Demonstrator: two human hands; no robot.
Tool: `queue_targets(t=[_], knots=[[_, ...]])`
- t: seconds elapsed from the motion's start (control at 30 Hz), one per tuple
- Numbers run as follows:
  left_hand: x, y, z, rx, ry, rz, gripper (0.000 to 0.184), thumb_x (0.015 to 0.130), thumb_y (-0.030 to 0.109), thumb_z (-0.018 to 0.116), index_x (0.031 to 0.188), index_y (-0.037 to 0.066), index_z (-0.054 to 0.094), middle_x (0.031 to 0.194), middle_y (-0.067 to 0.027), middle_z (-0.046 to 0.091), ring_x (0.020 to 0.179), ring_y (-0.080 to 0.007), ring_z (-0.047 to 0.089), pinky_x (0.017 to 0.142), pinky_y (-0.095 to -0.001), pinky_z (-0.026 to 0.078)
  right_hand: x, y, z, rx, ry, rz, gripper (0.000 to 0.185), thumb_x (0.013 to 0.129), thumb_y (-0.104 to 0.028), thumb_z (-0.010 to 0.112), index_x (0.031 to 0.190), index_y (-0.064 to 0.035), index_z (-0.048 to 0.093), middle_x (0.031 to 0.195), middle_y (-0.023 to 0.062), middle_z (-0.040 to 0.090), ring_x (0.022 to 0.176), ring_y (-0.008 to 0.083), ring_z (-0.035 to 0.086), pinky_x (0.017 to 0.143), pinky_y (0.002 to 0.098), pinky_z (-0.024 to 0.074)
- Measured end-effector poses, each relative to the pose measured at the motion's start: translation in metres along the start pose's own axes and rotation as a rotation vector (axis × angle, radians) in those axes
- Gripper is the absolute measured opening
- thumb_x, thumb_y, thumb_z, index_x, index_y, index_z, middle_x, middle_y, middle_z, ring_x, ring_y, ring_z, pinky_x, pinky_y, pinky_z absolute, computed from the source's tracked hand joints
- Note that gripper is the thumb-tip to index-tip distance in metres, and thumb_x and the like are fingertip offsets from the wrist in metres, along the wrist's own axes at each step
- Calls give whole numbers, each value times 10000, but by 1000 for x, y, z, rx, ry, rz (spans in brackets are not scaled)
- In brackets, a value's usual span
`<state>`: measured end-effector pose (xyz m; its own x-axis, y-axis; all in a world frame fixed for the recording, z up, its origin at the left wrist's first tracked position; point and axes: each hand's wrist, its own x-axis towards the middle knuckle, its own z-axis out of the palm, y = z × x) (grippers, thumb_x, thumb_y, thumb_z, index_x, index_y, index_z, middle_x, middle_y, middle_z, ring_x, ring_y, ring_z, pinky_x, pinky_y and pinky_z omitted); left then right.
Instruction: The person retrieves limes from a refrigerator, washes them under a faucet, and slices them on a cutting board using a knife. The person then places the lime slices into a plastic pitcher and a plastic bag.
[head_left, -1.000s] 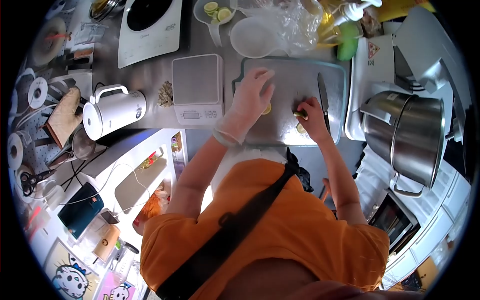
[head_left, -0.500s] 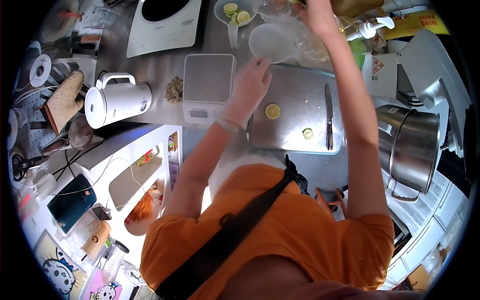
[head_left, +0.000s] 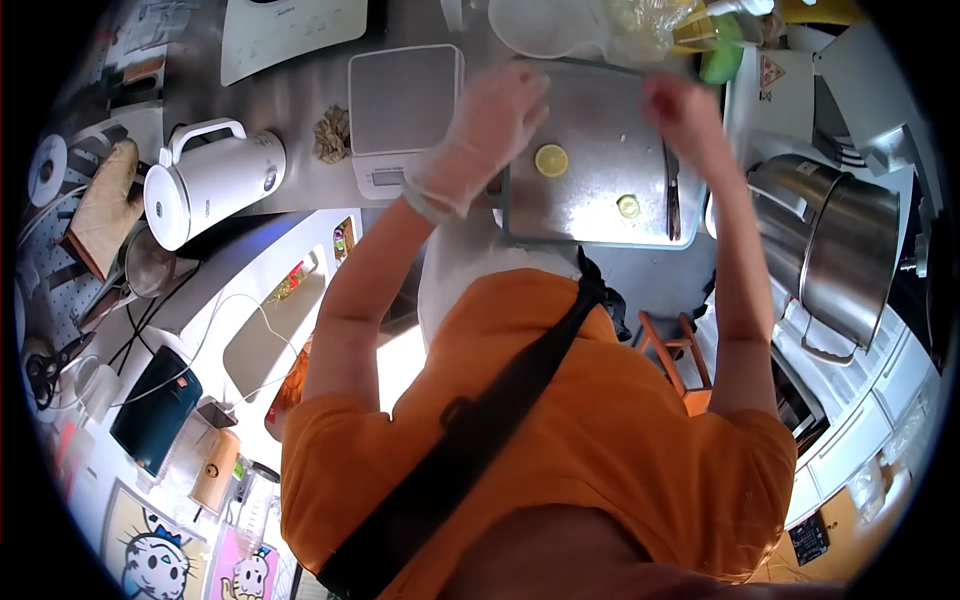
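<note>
My left hand (head_left: 490, 125), in a clear thin glove, hovers over the left edge of a shallow tray (head_left: 590, 110). Its fingers are loosely bent and apart, and nothing shows in them. Over the tray's far right corner is my right hand (head_left: 688, 118), its fingers curled and smeared by motion. Whether it holds anything cannot be made out. A cut lemon piece (head_left: 551, 160) lies on the tray's left side. Nearer to me is a small pale green lime end (head_left: 628, 206). Along the right side lies a knife (head_left: 673, 200), its far part hidden by my right hand.
Left of the tray are a kitchen scale (head_left: 405, 105), a crumpled brown clump (head_left: 332, 135) and a white kettle (head_left: 215, 185). An induction cooker (head_left: 290, 35) stands farther back. Beyond the tray are a whitish bowl (head_left: 545, 25) and plastic bags (head_left: 645, 30). A steel pot (head_left: 845, 260) stands right.
My right hand has come back toward me from the bags to the tray's right side. The view has shifted, so the strainer with citrus slices is now mostly out of sight.
</note>
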<state>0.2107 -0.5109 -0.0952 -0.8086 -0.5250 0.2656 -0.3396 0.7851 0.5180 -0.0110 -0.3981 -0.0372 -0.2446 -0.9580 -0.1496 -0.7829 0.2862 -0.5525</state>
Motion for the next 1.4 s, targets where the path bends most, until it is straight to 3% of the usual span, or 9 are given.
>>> queue_targets(t=[0.07, 0.13, 0.37, 0.67, 0.97, 1.07, 1.23, 1.3, 1.4], knots=[[-31, 17, 9, -55, -70, 29, 363, 719, 208, 683, 1049, 86, 594, 989, -122, 569, 902, -282, 566, 776, -381, 464, -55, 33, 34, -91, -269, 129, 327, 702, -244, 719, 926, -40, 596, 889, 155, 588, 815, 321, 581, 704, 401, 467], [-41, 31, 23, -27, -342, -46, 465, 700, 245, 707, 1107, 75, 559, 1007, -104, 538, 906, -281, 552, 784, -376, 461, -97, 38, 65, -134, -189, 196, 415, 684, -271, 732, 990, -51, 559, 944, 162, 542, 849, 367, 572, 727, 430, 465], [-34, 39, 51, 192, -568, -14, 533, 666, 260, 734, 1116, 70, 521, 997, -96, 505, 897, -269, 551, 794, -361, 466, -110, 49, 94, 71, 37, 314, 283, 659, -94, 695, 906, -35, 570, 864, 155, 550, 810, 349, 578, 713, 405, 465], [-23, 25, 32, 32, -454, -132, 444, 688, 205, 711, 1064, 53, 530, 1021, -118, 522, 946, -304, 548, 805, -375, 468, -67, 86, 90, -97, 243, 340, 191, 674, -108, 633, 852, -38, 627, 907, 178, 584, 782, 363, 595, 704, 423, 487], [89, -76, -55, 272, 207, -127, 337, 723, 235, 660, 974, 35, 554, 954, -143, 551, 866, -331, 573, 720, -402, 486, -61, 78, 94, -210, 224, 330, 73, 669, -89, 619, 729, -48, 618, 742, 163, 619, 653, 349, 603, 621, 413, 496], [135, -78, -70, 369, 51, -345, 284, 739, 194, 654, 954, 17, 596, 980, -188, 565, 916, -351, 566, 802, -406, 464, -60, 78, 101, -227, 277, 330, 60, 656, -73, 613, 707, -45, 596, 731, 167, 611, 646, 355, 596, 613, 422, 489], [155, -138, -58, 601, 26, -203, 237, 725, 192, 611, 893, 26, 595, 823, -145, 591, 823, -319, 588, 756, -406, 467, -63, 76, 100, -182, 281, 313, 100, 632, -34, 605, 724, -32, 565, 708, 175, 600, 643, 370, 588, 604, 432, 480], [154, -140, -71, 883, -347, 31, 186, 723, 186, 589, 844, 45, 611, 792, -136, 615, 789, -312, 608, 714, -403, 479, -64, 79, 103, -142, 257, 299, 98, 624, -2, 578, 709, -22, 534, 676, 204, 569, 659, 397, 573, 611, 461, 470], [154, -151, -63, 669, -238, 4, 156, 737, 195, 565, 776, 55, 623, 745, -143, 634, 735, -312, 624, 652, -406, 488, -61, 82, 105, -110, 280, 293, 98, 625, 1, 570, 716, -16, 537, 675, 213, 575, 671, 398, 579, 620, 464, 467]])
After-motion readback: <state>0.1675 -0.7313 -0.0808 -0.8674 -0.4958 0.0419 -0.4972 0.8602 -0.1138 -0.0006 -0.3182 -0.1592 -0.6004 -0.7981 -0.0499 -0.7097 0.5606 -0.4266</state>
